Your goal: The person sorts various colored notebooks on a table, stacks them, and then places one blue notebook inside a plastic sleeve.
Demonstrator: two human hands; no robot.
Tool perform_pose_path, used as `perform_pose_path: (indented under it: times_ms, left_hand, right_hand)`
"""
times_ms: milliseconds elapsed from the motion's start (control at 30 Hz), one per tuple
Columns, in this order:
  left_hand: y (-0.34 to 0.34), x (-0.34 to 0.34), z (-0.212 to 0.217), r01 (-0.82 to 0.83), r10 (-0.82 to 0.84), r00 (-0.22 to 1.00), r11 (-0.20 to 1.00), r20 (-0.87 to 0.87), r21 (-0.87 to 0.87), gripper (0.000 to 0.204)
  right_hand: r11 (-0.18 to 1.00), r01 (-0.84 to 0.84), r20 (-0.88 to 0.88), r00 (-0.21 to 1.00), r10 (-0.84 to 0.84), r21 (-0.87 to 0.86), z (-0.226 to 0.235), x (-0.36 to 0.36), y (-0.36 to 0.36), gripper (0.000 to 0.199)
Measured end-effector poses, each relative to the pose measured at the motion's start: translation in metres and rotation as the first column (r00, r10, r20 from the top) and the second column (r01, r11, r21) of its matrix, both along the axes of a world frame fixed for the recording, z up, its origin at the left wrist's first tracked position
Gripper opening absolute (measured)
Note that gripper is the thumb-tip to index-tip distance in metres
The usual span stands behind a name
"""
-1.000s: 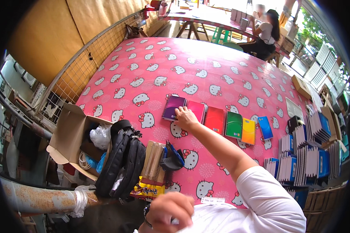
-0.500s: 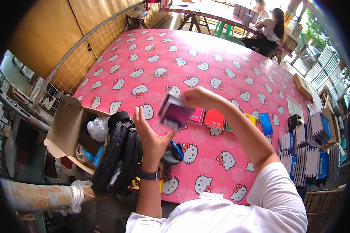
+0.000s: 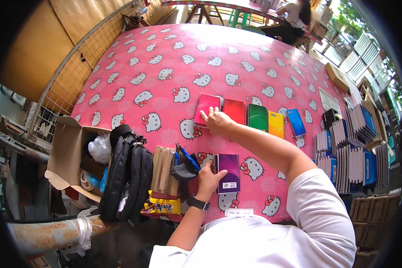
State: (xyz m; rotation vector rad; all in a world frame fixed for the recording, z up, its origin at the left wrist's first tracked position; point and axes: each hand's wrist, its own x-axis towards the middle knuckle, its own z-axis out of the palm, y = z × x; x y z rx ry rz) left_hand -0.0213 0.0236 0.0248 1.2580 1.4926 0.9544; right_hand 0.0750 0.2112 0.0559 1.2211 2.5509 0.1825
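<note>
A purple spiral notebook [image 3: 228, 169] lies flat on the pink table near my body. My left hand [image 3: 207, 181] rests at its spiral side, thumb on the cover and index finger stretched along the edge, fingers apart. Farther out, my right hand [image 3: 216, 120] lies with spread fingers on the lower part of a pink spiral notebook [image 3: 208, 103]. To its right runs a row of notebooks: red [image 3: 233, 110], green [image 3: 257, 117], yellow [image 3: 276, 124] and a smaller blue one [image 3: 295, 122], slightly tilted.
Left of my left hand are a black cap with blue trim [image 3: 186, 169], brown spiral-bound notebooks [image 3: 164, 167], a yellow snack pack [image 3: 161, 205], a black bag [image 3: 134, 174] and an open cardboard box [image 3: 67, 156]. Stacked notebooks [image 3: 350, 165] stand at the right. A person [image 3: 290, 20] sits beyond.
The purple notebook went from my right hand down to the table by my left hand. My right hand moved onto the pink notebook; my left hand lowered toward me. The view shifted.
</note>
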Motion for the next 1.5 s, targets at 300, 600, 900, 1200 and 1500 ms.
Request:
perform_pose_path:
  times_ms: [300,600,900,1200,1500]
  left_hand:
    - [-0.003,-0.005,-0.018,-0.01,0.012,1.0,0.991,-0.014,0.13,0.049]
    - [-0.003,-0.005,-0.009,-0.014,0.014,1.0,0.991,0.003,0.135,0.048]
    - [-0.003,-0.005,-0.017,-0.012,0.018,0.999,0.992,-0.04,0.128,0.046]
    - [-0.003,-0.005,-0.017,-0.02,0.028,0.998,0.99,-0.052,0.141,0.047]
    - [-0.003,-0.002,-0.009,-0.009,0.011,1.0,0.988,-0.012,0.154,0.047]
  right_hand:
    - [0.94,-0.257,-0.051,0.966,0.252,-0.223,0.047,-0.004,0.009,0.07]
    - [0.927,-0.311,-0.043,0.95,0.309,-0.209,0.04,-0.005,0.024,0.038]
    - [0.991,-0.125,-0.09,0.987,0.13,0.056,0.023,-0.019,0.004,0.046]
    - [0.985,-0.17,-0.056,0.984,0.171,0.033,0.038,-0.008,0.029,0.027]
    - [0.994,0.061,-0.434,0.901,-0.014,0.093,0.058,0.021,0.034,0.033]
